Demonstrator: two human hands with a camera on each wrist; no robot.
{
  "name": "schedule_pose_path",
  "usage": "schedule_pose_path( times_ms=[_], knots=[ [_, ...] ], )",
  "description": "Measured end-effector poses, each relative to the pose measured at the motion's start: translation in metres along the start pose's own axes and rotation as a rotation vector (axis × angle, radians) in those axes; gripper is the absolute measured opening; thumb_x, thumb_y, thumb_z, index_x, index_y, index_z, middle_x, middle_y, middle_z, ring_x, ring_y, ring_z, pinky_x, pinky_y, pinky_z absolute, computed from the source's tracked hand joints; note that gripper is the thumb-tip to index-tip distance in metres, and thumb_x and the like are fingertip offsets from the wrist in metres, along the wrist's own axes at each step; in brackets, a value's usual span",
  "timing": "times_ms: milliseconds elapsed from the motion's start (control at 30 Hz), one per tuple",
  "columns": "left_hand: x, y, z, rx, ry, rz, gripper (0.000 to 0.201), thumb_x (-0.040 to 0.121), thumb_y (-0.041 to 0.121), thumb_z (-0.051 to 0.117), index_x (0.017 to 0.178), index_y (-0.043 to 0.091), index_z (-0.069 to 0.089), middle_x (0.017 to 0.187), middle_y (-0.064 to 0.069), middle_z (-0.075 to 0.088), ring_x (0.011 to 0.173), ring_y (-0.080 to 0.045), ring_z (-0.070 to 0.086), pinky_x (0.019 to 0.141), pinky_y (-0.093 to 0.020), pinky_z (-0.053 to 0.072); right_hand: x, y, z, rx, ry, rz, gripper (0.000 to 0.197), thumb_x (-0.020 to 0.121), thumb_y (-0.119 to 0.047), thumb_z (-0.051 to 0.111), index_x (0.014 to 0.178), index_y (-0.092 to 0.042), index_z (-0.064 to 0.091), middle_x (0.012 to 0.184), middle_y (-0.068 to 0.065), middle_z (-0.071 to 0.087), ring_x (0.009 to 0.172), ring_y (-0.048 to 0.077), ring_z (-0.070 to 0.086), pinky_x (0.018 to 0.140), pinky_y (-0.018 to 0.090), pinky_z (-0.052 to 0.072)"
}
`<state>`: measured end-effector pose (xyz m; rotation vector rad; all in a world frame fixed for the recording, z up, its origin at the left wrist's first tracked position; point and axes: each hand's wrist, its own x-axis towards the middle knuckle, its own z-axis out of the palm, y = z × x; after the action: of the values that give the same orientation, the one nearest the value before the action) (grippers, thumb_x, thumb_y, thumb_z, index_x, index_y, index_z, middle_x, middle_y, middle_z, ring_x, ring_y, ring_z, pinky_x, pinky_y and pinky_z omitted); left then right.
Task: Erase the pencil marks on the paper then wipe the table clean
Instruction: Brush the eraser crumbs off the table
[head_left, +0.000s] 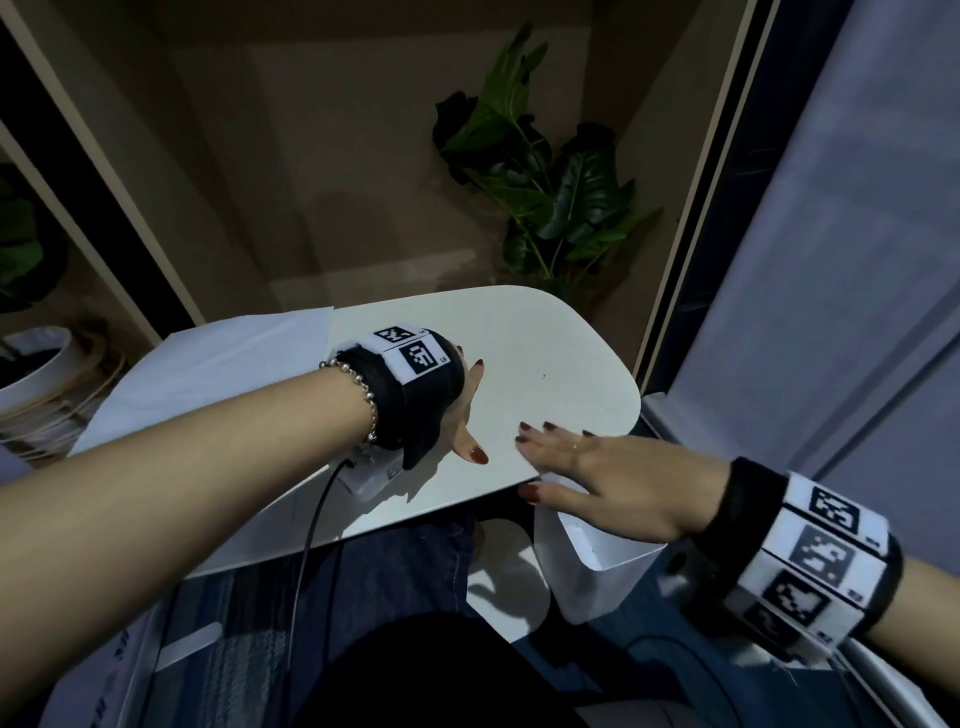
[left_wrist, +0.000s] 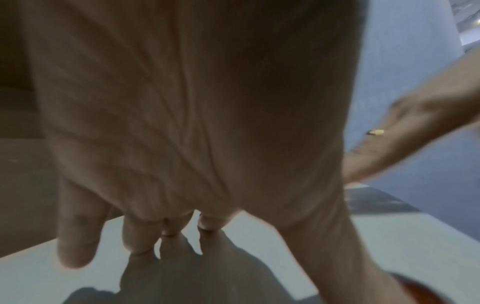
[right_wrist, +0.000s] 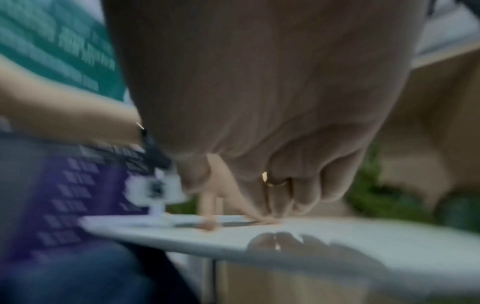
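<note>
A white sheet of paper (head_left: 218, 364) lies on the back left of the white round-cornered table (head_left: 571, 332). My left hand (head_left: 470, 410) stands on its edge mid-table, with its straight fingers (left_wrist: 137, 236) touching the top. My right hand (head_left: 550, 457) lies flat at the front right edge, fingertips (right_wrist: 283, 205) on the surface and thumb below the rim. Neither hand holds anything. A tiny dark speck (head_left: 544, 376) sits on the bare top beyond both hands. The right wrist view is blurred.
A white bin (head_left: 597, 582) stands under the table's front right corner, beneath my right hand. A leafy plant (head_left: 550, 197) is behind the table, and a white pot (head_left: 36, 358) is at the far left. A black cable (head_left: 311, 519) hangs from my left wrist.
</note>
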<state>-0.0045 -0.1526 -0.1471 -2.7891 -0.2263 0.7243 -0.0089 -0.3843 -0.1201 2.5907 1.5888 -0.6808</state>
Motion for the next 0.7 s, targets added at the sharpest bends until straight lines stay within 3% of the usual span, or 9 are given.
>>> schedule_pose_path(
  times_ms=[100,200,267,300,400,500,567,633,700],
  knots=[
    [-0.006,0.002,0.000,-0.128,-0.006,0.027,0.146,0.055,0.074,0.075,0.156,0.011,-0.009,0.160,-0.023,-0.015,0.148,-0.043,-0.004,0.116,-0.055,0.006,0.004,0.026,0.004,-0.011,0.015,0.174,0.085,0.090,-0.070,0.014,0.159,-0.022,-0.003,0.165,-0.005,-0.007,0.152,0.009,0.001,0.124,0.029,0.006],
    [-0.016,0.001,-0.011,-0.133,-0.042,0.047,0.159,0.021,0.076,0.054,0.157,0.012,0.000,0.162,-0.020,-0.005,0.149,-0.041,0.003,0.117,-0.054,0.010,0.007,0.055,0.000,-0.064,0.093,0.385,0.101,0.079,-0.076,0.004,0.159,-0.015,0.000,0.166,0.004,-0.004,0.153,0.018,0.006,0.124,0.038,0.015],
    [-0.012,0.001,-0.008,-0.116,-0.039,0.048,0.172,0.011,0.089,0.048,0.156,0.012,-0.006,0.162,-0.020,-0.009,0.148,-0.043,0.002,0.115,-0.057,0.010,0.006,0.055,-0.001,-0.075,0.164,0.324,0.107,0.072,-0.077,-0.003,0.159,-0.016,0.007,0.166,0.003,-0.001,0.153,0.018,0.006,0.124,0.039,0.015],
    [-0.009,0.001,-0.006,-0.103,-0.027,0.037,0.168,0.024,0.096,0.053,0.156,0.012,-0.009,0.161,-0.021,-0.012,0.147,-0.044,0.002,0.115,-0.058,0.010,0.005,0.048,-0.001,-0.061,0.179,0.233,0.106,0.072,-0.077,-0.003,0.159,-0.018,0.010,0.166,0.001,0.001,0.153,0.016,0.005,0.124,0.037,0.013],
    [-0.002,0.001,-0.001,-0.013,0.011,-0.013,0.132,0.070,0.074,0.068,0.155,0.012,-0.013,0.163,-0.020,-0.002,0.146,-0.042,0.013,0.115,-0.054,0.017,0.005,0.024,-0.002,0.121,0.087,-0.056,0.082,0.087,-0.068,0.014,0.156,-0.025,0.025,0.164,-0.011,0.010,0.150,0.002,0.002,0.124,0.028,0.006],
    [0.009,-0.001,-0.006,0.053,0.042,-0.030,0.144,0.052,0.087,0.067,0.156,0.012,0.003,0.156,-0.023,0.026,0.135,-0.041,0.039,0.106,-0.054,0.039,0.016,0.037,0.001,0.137,0.089,-0.092,0.061,0.101,-0.052,0.030,0.156,-0.028,0.025,0.162,-0.015,0.012,0.150,0.002,0.005,0.121,0.021,0.005],
    [0.012,0.002,-0.009,0.070,0.015,-0.031,0.144,0.045,0.089,0.068,0.155,0.010,0.017,0.154,-0.023,0.030,0.135,-0.041,0.039,0.104,-0.058,0.041,0.022,0.058,0.001,0.049,0.171,0.013,0.065,0.100,-0.056,0.024,0.155,-0.023,0.028,0.163,-0.007,0.017,0.151,0.008,0.012,0.123,0.025,0.010],
    [0.011,0.005,-0.014,0.087,-0.062,-0.029,0.134,0.052,0.087,0.066,0.154,0.011,0.024,0.153,-0.018,0.035,0.137,-0.036,0.039,0.107,-0.054,0.039,0.024,0.071,-0.001,-0.019,0.254,0.124,0.083,0.091,-0.070,0.008,0.147,-0.017,0.039,0.162,0.004,0.027,0.150,0.016,0.022,0.121,0.038,0.023],
    [0.006,0.011,-0.023,0.118,-0.096,-0.007,0.117,0.065,0.083,0.063,0.151,0.011,0.032,0.145,-0.013,0.046,0.131,-0.031,0.046,0.107,-0.044,0.038,0.022,0.062,-0.002,-0.044,0.275,0.131,0.077,0.094,-0.065,0.013,0.146,-0.015,0.040,0.162,0.007,0.026,0.150,0.018,0.022,0.120,0.040,0.025]
  ],
)
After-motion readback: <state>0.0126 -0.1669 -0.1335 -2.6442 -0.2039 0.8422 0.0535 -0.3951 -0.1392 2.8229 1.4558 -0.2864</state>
